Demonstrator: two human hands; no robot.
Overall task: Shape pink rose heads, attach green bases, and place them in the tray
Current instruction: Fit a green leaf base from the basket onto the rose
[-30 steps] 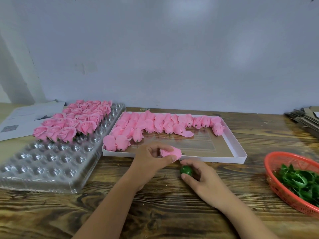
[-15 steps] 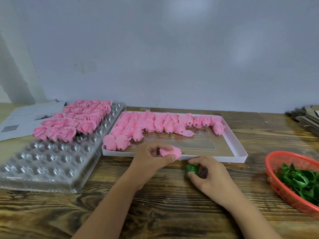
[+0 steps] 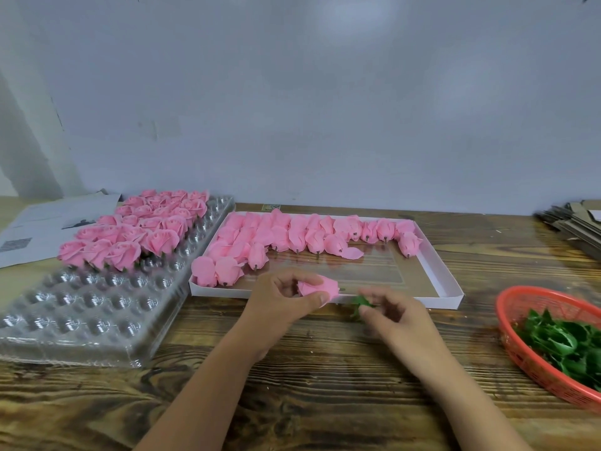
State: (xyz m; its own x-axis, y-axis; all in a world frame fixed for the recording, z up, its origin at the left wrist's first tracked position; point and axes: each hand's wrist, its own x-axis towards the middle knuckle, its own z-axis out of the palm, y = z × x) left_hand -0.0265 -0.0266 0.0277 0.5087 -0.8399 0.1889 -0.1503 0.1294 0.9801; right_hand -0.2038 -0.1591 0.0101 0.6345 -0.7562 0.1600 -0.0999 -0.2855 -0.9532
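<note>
Left hand (image 3: 286,302) pinches pink rose head (image 3: 320,285) above the table (image 3: 292,385), stem pin facing right. Right hand (image 3: 395,315) pinches green base (image 3: 359,304) just beside. Recommend aligning base hole with pin before pushing.

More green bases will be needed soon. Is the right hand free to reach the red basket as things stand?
Probably not yet: the right hand pinches a green base, though nothing lies between it and the red basket.

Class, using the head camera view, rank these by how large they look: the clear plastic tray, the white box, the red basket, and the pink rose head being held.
1. clear plastic tray and white box: look alike, unranked
2. red basket, partly cut off
3. pink rose head
</note>
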